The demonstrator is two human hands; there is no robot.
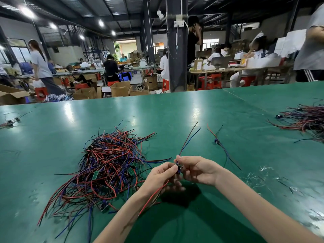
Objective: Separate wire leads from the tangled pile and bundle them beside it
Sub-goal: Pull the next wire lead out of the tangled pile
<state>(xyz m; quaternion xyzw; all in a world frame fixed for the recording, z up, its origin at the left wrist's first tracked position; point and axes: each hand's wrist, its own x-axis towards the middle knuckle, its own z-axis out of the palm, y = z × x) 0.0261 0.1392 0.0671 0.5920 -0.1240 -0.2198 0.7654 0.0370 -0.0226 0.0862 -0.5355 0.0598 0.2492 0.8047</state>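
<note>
Both hands meet low over the green counter, near its front edge. The left hand and the right hand hold the same wire lead at its small dark blue board. The fingers of each hand are curled in narrow and pinch the board from either side. From the board a red wire and a blue wire rise up and away over the counter, their free ends apart. Another red wire runs down from the left hand along the forearm.

The tangled pile lies on the counter just left of the hands. It is a knot of red, blue and black wires with a few small green boards showing in it. Some of its loose ends reach close to the left wrist.

To the right of the hands, well apart from the pile, a single lead lies flat with its wires spread both ways. Farther right, at the edge of view, sits a second heap of wires. At the far left lie a few more leads. Behind the counter are cardboard boxes and red stools.
</note>
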